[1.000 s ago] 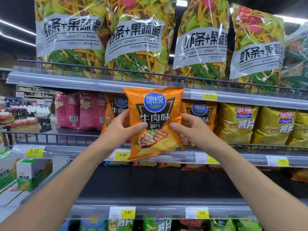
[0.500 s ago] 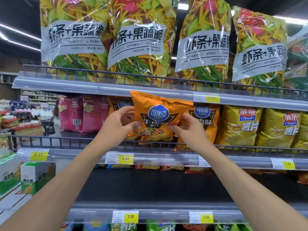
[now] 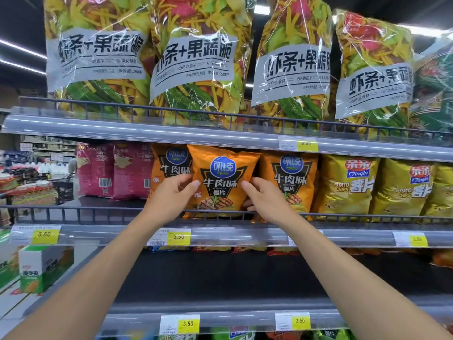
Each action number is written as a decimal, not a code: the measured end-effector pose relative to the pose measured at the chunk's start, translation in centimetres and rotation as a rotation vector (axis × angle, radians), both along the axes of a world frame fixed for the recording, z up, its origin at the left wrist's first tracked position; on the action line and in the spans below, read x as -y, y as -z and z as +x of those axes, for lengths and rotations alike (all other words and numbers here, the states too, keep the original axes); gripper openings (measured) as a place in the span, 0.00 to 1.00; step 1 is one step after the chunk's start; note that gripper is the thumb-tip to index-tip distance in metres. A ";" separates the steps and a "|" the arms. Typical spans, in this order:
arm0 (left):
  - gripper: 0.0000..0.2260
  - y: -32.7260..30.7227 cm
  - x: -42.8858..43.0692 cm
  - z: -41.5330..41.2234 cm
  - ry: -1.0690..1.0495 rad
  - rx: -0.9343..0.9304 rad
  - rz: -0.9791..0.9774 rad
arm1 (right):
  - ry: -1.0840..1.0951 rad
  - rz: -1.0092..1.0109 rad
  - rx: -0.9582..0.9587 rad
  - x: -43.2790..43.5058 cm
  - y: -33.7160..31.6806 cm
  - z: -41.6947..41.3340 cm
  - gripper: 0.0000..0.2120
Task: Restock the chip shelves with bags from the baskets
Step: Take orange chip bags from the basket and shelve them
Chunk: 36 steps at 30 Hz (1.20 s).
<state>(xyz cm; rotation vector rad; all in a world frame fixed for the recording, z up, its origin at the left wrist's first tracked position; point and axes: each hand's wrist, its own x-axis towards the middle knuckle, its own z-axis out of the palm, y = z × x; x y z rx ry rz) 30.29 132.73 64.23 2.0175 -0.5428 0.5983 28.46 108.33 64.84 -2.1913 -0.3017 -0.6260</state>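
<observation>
A second earlier I had held the orange bag [image 3: 221,182] out in front of the middle shelf [image 3: 98,208], its lower edge hanging over the price strip. Half a second on, it was tipped back over the wire rail. Now it stood upright behind that rail, wedged between two matching orange bags [image 3: 291,177]. My left hand [image 3: 171,196] and right hand [image 3: 266,201] still gripped its sides, thumbs on the front face. I judged this bag as good as shelved, needing only release. My fingers behind the bag were hidden, and the rail crossed its bottom edge, so I could not tell whether it sat flat. The baskets were out of view.
</observation>
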 end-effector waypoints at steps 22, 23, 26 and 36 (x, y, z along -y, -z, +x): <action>0.17 -1.1 3.2 0.9 -0.103 -0.112 0.187 | 0.612 -0.137 0.283 8.9 3.4 -2.5 0.36; 0.16 -1.1 3.4 1.0 -0.100 -0.114 0.191 | 0.616 -0.155 0.285 9.1 3.5 -2.4 0.36; 0.15 -1.1 4.2 1.0 -0.084 -0.119 0.179 | 0.625 -0.179 0.303 10.1 3.4 -2.1 0.37; 0.17 -0.8 6.5 0.5 -0.183 -0.129 0.141 | 0.554 -0.215 0.336 12.5 3.6 -1.6 0.37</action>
